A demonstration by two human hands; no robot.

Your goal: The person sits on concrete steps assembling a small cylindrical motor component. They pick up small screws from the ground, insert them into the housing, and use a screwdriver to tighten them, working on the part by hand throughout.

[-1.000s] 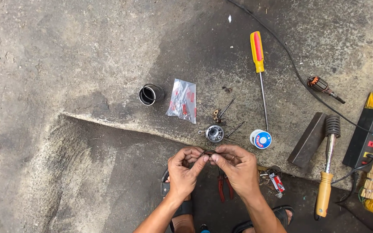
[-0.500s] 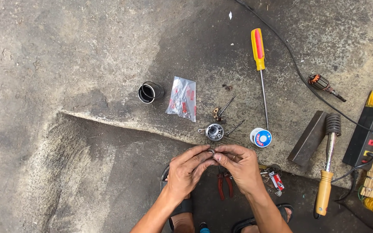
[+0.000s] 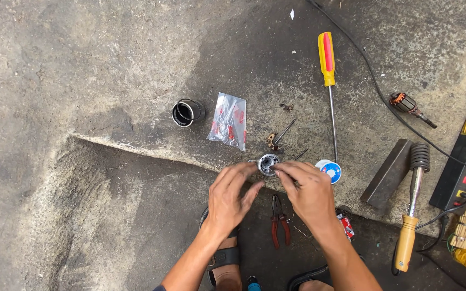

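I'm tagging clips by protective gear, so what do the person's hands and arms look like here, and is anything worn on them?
Both hands are bare: the left hand and the right hand show no gloves, rings or watch. The forearms are bare too, with no sleeve in view up to the bottom edge of the picture. No cables or markings on them.

A small clear plastic packet point(image 3: 228, 120) with red print lies flat on the concrete floor point(image 3: 82, 81), just right of a short metal ring point(image 3: 186, 112). A round white-and-blue label tops a little spool point(image 3: 330, 170) beside the right hand point(image 3: 308, 191). A small red-and-white packet point(image 3: 346, 225) lies near the right wrist.
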